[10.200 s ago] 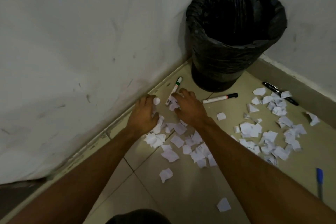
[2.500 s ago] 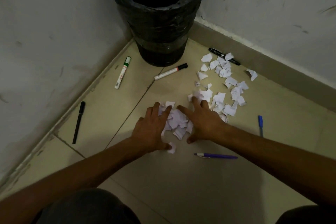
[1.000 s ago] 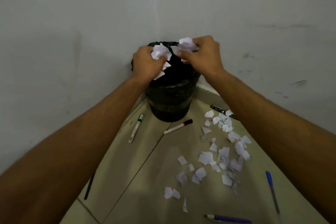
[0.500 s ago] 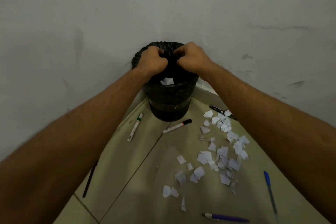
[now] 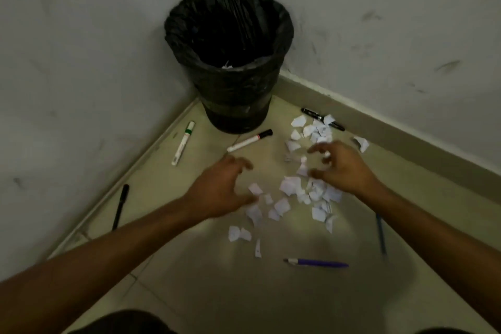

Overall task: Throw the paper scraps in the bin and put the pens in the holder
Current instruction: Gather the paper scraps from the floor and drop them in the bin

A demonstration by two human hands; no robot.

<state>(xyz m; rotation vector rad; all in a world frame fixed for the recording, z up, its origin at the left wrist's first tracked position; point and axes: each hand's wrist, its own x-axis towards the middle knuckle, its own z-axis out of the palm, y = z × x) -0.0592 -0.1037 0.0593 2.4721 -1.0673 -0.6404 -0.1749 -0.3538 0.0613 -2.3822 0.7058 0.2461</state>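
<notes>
A black-lined bin (image 5: 282,35) stands in the wall corner, with a white scrap showing inside. White paper scraps (image 5: 291,187) lie scattered on the tiled floor in front of it. My left hand (image 5: 219,190) hovers open just left of the scraps, fingers spread. My right hand (image 5: 340,168) is open over the right part of the pile. A green-banded marker (image 5: 183,142), a red-banded marker (image 5: 250,140), a black pen (image 5: 120,206) by the left wall, a black pen (image 5: 322,118) by the right wall, a purple pen (image 5: 315,262) and a blue pen (image 5: 381,234) lie on the floor. No holder is in view.
White walls meet behind the bin, with a skirting strip (image 5: 406,138) along the right one. My knees show dark at the bottom edge. Bare floor tiles (image 5: 206,279) stretch toward me.
Both hands carried scraps up, dropped them into the bin, and have come back down empty over the remaining scraps. The view has tilted down toward the floor.
</notes>
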